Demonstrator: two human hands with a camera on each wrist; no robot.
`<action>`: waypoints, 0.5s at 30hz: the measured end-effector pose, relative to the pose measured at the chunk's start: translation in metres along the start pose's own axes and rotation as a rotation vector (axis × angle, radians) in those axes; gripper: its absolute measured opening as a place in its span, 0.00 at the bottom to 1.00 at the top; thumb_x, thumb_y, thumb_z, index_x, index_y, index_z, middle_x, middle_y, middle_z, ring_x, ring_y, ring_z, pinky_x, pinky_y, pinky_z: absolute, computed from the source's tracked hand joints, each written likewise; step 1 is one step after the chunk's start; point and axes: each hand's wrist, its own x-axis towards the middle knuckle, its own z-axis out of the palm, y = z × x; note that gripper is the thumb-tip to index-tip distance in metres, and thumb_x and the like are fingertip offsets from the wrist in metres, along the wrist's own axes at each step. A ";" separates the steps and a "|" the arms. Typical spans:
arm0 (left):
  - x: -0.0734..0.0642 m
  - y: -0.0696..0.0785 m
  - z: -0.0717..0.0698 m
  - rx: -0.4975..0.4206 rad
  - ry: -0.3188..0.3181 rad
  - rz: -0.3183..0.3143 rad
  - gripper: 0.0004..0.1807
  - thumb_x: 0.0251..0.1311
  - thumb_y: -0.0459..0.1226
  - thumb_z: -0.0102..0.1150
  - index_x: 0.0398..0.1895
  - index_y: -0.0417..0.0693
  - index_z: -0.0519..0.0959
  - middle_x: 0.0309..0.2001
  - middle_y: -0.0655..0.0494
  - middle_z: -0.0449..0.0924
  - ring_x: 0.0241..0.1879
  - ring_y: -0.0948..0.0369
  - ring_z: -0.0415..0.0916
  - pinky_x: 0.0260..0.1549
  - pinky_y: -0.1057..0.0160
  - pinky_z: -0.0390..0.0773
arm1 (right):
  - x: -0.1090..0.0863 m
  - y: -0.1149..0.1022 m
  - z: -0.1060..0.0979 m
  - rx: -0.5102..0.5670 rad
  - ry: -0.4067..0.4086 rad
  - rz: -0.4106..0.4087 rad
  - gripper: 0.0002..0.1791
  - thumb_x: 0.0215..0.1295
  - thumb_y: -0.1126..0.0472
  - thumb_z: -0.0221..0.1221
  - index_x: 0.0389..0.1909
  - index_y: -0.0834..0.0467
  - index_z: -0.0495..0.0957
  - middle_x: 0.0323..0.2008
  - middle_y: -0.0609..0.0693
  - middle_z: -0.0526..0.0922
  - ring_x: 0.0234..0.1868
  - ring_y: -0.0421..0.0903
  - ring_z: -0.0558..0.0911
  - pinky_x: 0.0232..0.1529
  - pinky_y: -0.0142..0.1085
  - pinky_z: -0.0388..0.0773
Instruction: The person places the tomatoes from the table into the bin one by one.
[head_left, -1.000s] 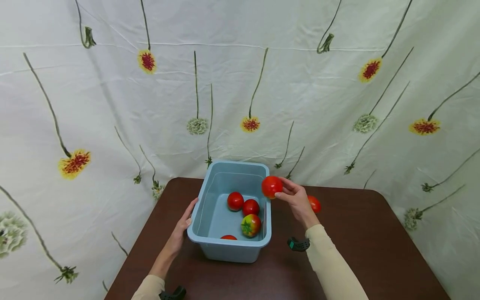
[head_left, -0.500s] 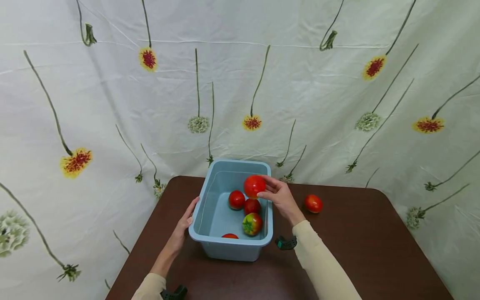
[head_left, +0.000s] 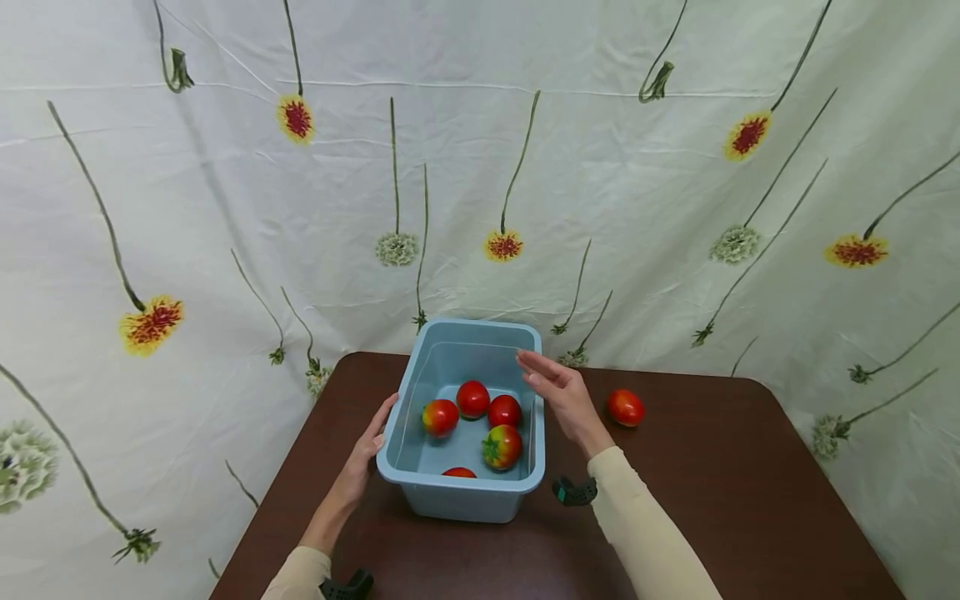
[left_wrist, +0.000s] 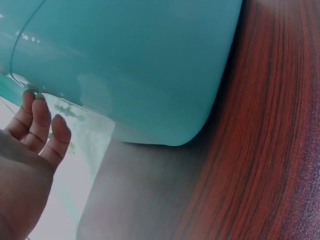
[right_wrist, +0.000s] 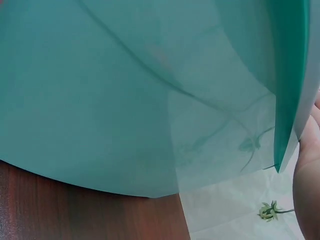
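Observation:
A light blue plastic bin (head_left: 465, 500) stands on the table with several tomatoes inside. One red-green tomato (head_left: 502, 447) lies at its right, another tomato (head_left: 440, 417) at its left, and plain red ones such as this tomato (head_left: 473, 399) lie further back. My left hand (head_left: 363, 457) holds the bin's left rim; in the left wrist view its fingers (left_wrist: 41, 117) reach up under the edge. Over the right rim my right hand (head_left: 561, 396) is held with fingers extended and nothing in it. To its right, a red tomato (head_left: 626, 407) sits on the table.
The dark brown table (head_left: 720, 483) has a rounded far right corner. Behind it hangs a pale cloth (head_left: 600, 175) with printed flowers, close to the bin's back. A dark band (head_left: 573, 492) is at the right wrist.
My right hand moved left over the bin with a tomato and let it go. That tomato now lies at the bin's left inside. The left hand stays at the rim.

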 end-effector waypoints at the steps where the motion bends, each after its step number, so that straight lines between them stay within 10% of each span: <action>1: 0.000 0.000 0.000 0.004 0.001 -0.006 0.30 0.66 0.42 0.27 0.73 0.60 0.44 0.73 0.53 0.44 0.65 0.62 0.54 0.58 0.56 0.58 | -0.001 0.001 -0.001 0.007 0.010 0.000 0.25 0.65 0.65 0.52 0.63 0.66 0.63 0.63 0.66 0.64 0.65 0.56 0.65 0.57 0.38 0.67; 9: 0.001 -0.005 0.000 0.013 -0.001 -0.015 0.30 0.66 0.42 0.25 0.73 0.60 0.43 0.73 0.57 0.43 0.67 0.61 0.52 0.58 0.43 0.54 | -0.011 0.003 -0.015 0.157 0.148 0.007 0.28 0.66 0.57 0.53 0.61 0.70 0.63 0.62 0.68 0.65 0.63 0.58 0.67 0.55 0.41 0.67; 15: 0.001 -0.003 0.001 0.013 0.005 -0.026 0.30 0.67 0.43 0.25 0.73 0.61 0.43 0.73 0.60 0.43 0.67 0.63 0.51 0.57 0.39 0.51 | -0.025 0.015 -0.042 0.063 0.425 0.013 0.25 0.62 0.56 0.56 0.54 0.70 0.71 0.56 0.66 0.73 0.58 0.57 0.73 0.53 0.40 0.70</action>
